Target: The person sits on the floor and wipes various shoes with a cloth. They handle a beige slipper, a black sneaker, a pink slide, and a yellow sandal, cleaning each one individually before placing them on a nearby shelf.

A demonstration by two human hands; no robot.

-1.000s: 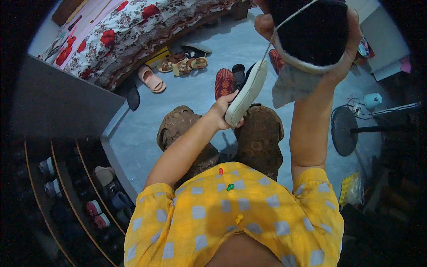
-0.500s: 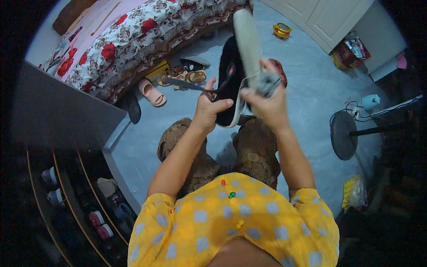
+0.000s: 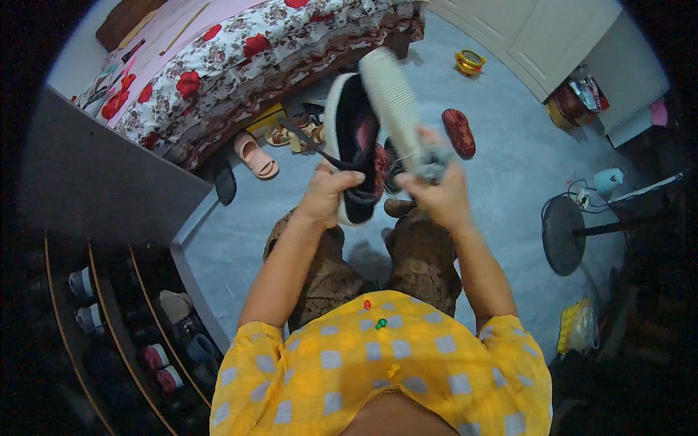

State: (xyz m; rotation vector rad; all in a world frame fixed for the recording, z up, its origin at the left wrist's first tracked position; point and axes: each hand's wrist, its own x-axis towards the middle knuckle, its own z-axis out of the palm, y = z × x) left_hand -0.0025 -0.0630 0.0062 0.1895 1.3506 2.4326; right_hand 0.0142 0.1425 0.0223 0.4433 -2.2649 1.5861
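A black shoe (image 3: 356, 131) with a white sole edge and a dark strap is gripped near one end by my left hand (image 3: 331, 192), its opening facing up. My right hand (image 3: 438, 190) is closed around the near end of a long cream piece with ribbed texture, looking like a shoe sole (image 3: 392, 91). A grey bunched bit (image 3: 432, 166), smeared by motion, shows at those right fingers; I cannot tell whether it belongs to the sole. Both pieces are held up above the floor in front of my knees, side by side and close together.
A red patterned slipper (image 3: 458, 134) lies right of my hands. Left are a pink slide (image 3: 254, 156) and sandals by the bed (image 3: 225, 73). A shoe rack (image 3: 109, 312) stands lower left. A round black stand base (image 3: 563, 236) with cables is at right; a gold bowl (image 3: 470, 62) sits farther off.
The black shoe has turned and shifted left, showing more of its inside. The cream sole has come lower and tilted left. More of the red slipper shows on the floor.
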